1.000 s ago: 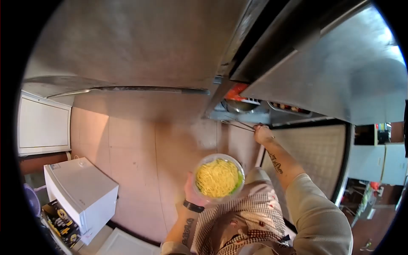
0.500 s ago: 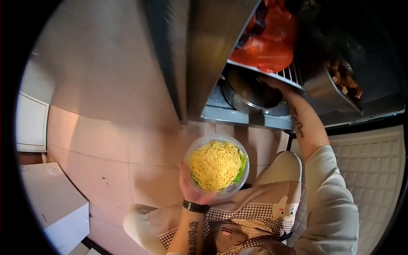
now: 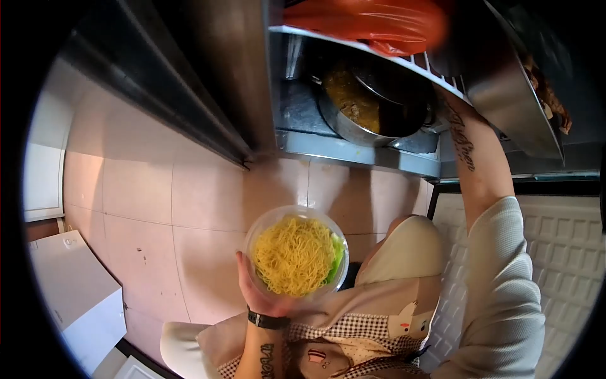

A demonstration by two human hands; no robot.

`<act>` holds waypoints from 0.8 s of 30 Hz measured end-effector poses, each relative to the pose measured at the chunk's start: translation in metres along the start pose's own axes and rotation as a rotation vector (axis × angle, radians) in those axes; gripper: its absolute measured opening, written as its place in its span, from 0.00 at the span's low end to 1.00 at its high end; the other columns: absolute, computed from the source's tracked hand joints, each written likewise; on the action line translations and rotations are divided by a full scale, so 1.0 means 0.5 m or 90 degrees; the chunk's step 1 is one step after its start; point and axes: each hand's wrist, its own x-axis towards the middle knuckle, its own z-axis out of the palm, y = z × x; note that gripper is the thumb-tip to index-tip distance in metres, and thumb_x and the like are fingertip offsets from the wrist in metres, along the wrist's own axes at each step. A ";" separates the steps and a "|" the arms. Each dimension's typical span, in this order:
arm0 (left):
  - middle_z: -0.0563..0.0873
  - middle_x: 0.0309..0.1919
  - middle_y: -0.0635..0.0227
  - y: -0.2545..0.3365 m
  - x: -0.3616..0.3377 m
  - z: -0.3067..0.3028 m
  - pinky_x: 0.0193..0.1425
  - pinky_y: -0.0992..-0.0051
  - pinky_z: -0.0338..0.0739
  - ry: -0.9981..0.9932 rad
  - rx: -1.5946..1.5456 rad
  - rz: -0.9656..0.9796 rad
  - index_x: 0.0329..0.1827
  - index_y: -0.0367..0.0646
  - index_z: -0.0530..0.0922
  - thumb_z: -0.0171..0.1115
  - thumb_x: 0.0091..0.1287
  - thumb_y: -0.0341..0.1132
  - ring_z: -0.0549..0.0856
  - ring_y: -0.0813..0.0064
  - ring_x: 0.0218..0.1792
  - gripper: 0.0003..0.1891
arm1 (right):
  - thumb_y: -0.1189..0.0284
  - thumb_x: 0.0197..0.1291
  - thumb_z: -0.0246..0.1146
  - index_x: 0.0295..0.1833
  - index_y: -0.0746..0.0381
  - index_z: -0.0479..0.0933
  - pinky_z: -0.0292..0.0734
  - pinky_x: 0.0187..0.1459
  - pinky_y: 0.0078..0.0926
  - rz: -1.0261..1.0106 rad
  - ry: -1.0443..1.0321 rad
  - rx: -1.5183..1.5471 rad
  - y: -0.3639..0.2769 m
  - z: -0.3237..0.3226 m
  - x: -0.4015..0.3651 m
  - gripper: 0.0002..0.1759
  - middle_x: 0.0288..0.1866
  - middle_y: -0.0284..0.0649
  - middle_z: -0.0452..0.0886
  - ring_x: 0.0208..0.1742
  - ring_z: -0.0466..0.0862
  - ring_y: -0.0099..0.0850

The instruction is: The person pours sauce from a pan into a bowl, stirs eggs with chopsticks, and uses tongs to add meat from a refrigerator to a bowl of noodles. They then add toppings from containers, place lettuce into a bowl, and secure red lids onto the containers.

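My left hand point(image 3: 262, 294) is wrapped round the lower left side of a clear round plastic bowl point(image 3: 344, 268). Yellow noodles point(image 3: 293, 256) fill the bowl, with green leaves point(image 3: 336, 259) along its right side. My right forearm point(image 3: 476, 145) reaches into an open fridge compartment; the hand itself is hidden beneath the white wire shelf point(image 3: 435, 69). Below that shelf stands a metal pot point(image 3: 360, 134) with yellowish-brown contents point(image 3: 350, 104). A dark, round-edged piece with a shiny rim point(image 3: 385, 95) overlaps the back right of the pot opening.
An orange-red plastic bag point(image 3: 379, 25) lies on the wire shelf. Right of it is a metal tray point(image 3: 511, 95) with brown food. The ribbed fridge door point(image 3: 555, 252) stands open at right, another steel door point(image 3: 183, 76) at left. White boxes point(image 3: 82, 290) stand on the tiled floor.
My view has shifted, showing more of the pot, where the round-edged piece now shows. My right hand has slipped out of sight under the shelf. My left hand still holds the noodle bowl.
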 end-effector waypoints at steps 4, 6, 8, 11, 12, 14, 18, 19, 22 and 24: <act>0.74 0.69 0.56 -0.004 0.008 -0.025 0.69 0.49 0.72 0.039 0.049 0.024 0.75 0.43 0.65 0.45 0.74 0.67 0.75 0.52 0.66 0.39 | 0.56 0.70 0.61 0.66 0.61 0.77 0.73 0.62 0.34 0.014 0.012 0.006 -0.009 0.026 0.029 0.26 0.60 0.47 0.84 0.59 0.82 0.38; 0.73 0.69 0.55 -0.005 0.011 -0.028 0.69 0.48 0.72 0.055 0.056 0.025 0.75 0.43 0.64 0.44 0.74 0.66 0.75 0.52 0.66 0.39 | 0.55 0.70 0.61 0.66 0.61 0.77 0.73 0.62 0.34 0.022 0.018 0.006 -0.012 0.036 0.042 0.26 0.60 0.46 0.84 0.59 0.82 0.38; 0.73 0.69 0.55 0.001 0.003 -0.021 0.69 0.48 0.72 0.047 0.052 0.011 0.75 0.42 0.64 0.44 0.75 0.66 0.75 0.51 0.66 0.39 | 0.55 0.71 0.60 0.66 0.61 0.77 0.73 0.62 0.34 0.030 0.022 0.001 -0.021 0.050 0.052 0.26 0.60 0.46 0.84 0.59 0.82 0.38; 0.73 0.69 0.54 0.004 -0.001 -0.016 0.69 0.48 0.73 0.037 0.074 0.013 0.75 0.42 0.64 0.43 0.75 0.66 0.75 0.51 0.66 0.39 | 0.54 0.72 0.59 0.66 0.61 0.77 0.73 0.62 0.33 0.043 0.029 -0.003 -0.033 0.072 0.067 0.27 0.60 0.45 0.84 0.58 0.82 0.37; 0.73 0.69 0.54 0.003 -0.001 -0.017 0.69 0.48 0.73 0.043 0.074 0.013 0.75 0.42 0.64 0.43 0.75 0.66 0.75 0.51 0.66 0.39 | 0.54 0.72 0.58 0.66 0.61 0.77 0.73 0.62 0.33 0.047 0.033 -0.004 -0.036 0.080 0.072 0.27 0.60 0.45 0.84 0.58 0.82 0.37; 0.73 0.69 0.53 0.001 0.005 -0.019 0.69 0.48 0.72 0.053 0.074 0.012 0.75 0.42 0.64 0.43 0.75 0.66 0.75 0.51 0.66 0.39 | 0.53 0.72 0.57 0.66 0.61 0.77 0.73 0.62 0.33 0.054 0.040 -0.003 -0.037 0.084 0.083 0.27 0.60 0.44 0.84 0.58 0.82 0.37; 0.73 0.69 0.54 0.002 0.003 -0.020 0.69 0.48 0.72 0.041 0.070 0.005 0.75 0.43 0.65 0.42 0.75 0.66 0.75 0.51 0.66 0.38 | 0.53 0.73 0.56 0.66 0.61 0.77 0.72 0.63 0.32 0.060 0.069 0.038 -0.076 0.066 0.057 0.27 0.60 0.43 0.84 0.58 0.82 0.36; 0.73 0.69 0.55 0.003 0.002 -0.012 0.69 0.48 0.72 0.035 0.058 -0.002 0.75 0.43 0.65 0.42 0.75 0.66 0.75 0.51 0.66 0.38 | 0.52 0.74 0.55 0.66 0.61 0.77 0.72 0.63 0.32 0.062 0.076 0.061 -0.095 0.055 0.031 0.27 0.60 0.43 0.84 0.58 0.82 0.36; 0.73 0.70 0.56 0.013 -0.013 0.013 0.69 0.48 0.72 -0.012 0.031 0.005 0.75 0.44 0.66 0.42 0.75 0.66 0.74 0.51 0.67 0.38 | 0.52 0.74 0.54 0.66 0.61 0.77 0.72 0.63 0.32 0.085 0.071 0.077 -0.193 -0.016 -0.115 0.28 0.60 0.42 0.84 0.58 0.82 0.35; 0.73 0.70 0.57 0.019 -0.030 0.035 0.69 0.49 0.72 -0.044 0.022 0.000 0.75 0.45 0.66 0.43 0.74 0.66 0.74 0.52 0.67 0.39 | 0.51 0.75 0.53 0.66 0.60 0.77 0.72 0.63 0.31 0.129 0.030 0.003 -0.271 -0.075 -0.247 0.28 0.60 0.42 0.84 0.58 0.82 0.35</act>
